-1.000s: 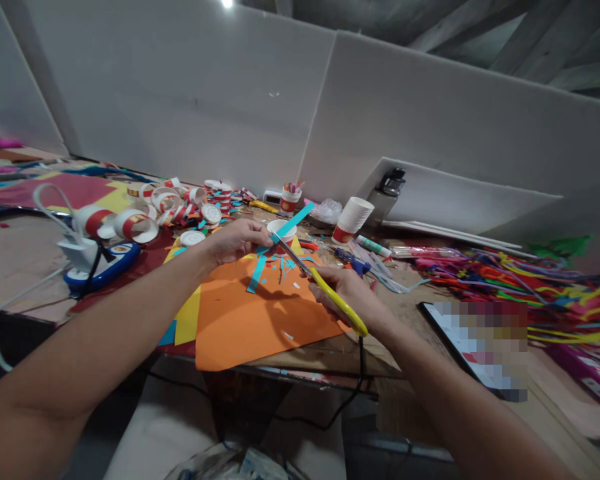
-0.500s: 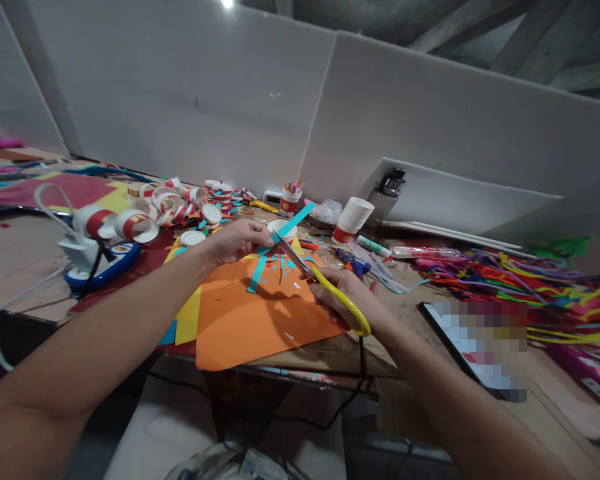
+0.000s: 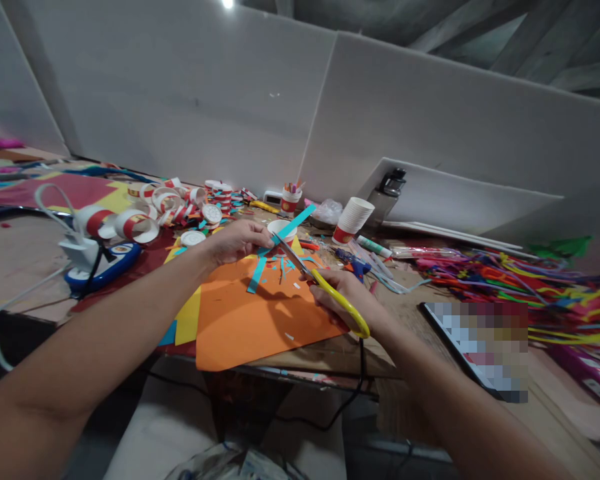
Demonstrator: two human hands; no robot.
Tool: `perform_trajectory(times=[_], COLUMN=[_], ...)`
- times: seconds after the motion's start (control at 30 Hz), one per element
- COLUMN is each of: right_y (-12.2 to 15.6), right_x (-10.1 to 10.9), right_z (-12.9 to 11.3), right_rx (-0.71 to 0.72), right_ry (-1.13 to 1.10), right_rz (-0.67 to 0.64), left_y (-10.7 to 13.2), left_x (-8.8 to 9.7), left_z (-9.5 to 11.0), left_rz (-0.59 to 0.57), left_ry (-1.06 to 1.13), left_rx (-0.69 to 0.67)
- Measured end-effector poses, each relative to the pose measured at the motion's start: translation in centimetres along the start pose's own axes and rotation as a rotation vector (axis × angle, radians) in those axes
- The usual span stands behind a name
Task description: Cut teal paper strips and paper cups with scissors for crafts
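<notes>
My left hand (image 3: 241, 241) pinches the lower end of a turquoise paper strip (image 3: 299, 220), which slants up to the right. In my right hand (image 3: 343, 297) is a pair of scissors with yellow handles (image 3: 345, 307). Its blades point up and left and reach the strip close to my left fingertips. Below, an orange sheet (image 3: 250, 327) lies on the table with small turquoise scraps and another turquoise strip (image 3: 257, 275) on it. A paper cup (image 3: 286, 229) stands just behind the blades, partly hidden.
At the right are a phone (image 3: 473, 353) and many coloured pipe cleaners (image 3: 530, 280). Stacked paper cups (image 3: 354, 217) and a dark bottle (image 3: 386, 193) stand behind. Cut cup rings (image 3: 137, 225) and a blue power strip (image 3: 105, 267) lie left.
Almost nothing differs. The strip and the scissors stay in nearly the same place, with only a very slight shift of the scissor handles.
</notes>
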State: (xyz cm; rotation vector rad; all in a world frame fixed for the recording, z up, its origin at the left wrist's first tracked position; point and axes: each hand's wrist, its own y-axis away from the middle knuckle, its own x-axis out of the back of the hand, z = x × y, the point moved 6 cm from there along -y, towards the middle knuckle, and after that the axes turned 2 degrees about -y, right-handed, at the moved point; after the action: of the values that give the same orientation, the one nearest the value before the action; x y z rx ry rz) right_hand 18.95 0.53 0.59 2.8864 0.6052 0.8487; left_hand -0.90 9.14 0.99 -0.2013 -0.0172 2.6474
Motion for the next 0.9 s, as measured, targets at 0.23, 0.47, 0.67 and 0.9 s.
perform_trajectory(times=[0.23,0.47,0.67,0.9], right_y=[0.2,0.6,1.1,1.3], right_x=[-0.2,-0.5,-0.6,-0.7], right_z=[-0.4,0.0,-0.1,0.4], right_rx=[0.022,-0.020,-0.023,-0.080], right_ry=[0.028,0.042,0.064,0.093], right_rz=[-0.003,0.002,0.021,-0.002], left_y=[-0.1,-0.2,-0.1,-0.2], left_x=[0.1,-0.5,-0.6,-0.1], left_z=[-0.3,-1.0,-1.8,-3.0], left_rz=[-0.006,-0.057,-0.044,-0.079], left_ry=[0.002,-0.002,-0.030,-0.104], left_rx=[0.004,0.020,0.105,0.279])
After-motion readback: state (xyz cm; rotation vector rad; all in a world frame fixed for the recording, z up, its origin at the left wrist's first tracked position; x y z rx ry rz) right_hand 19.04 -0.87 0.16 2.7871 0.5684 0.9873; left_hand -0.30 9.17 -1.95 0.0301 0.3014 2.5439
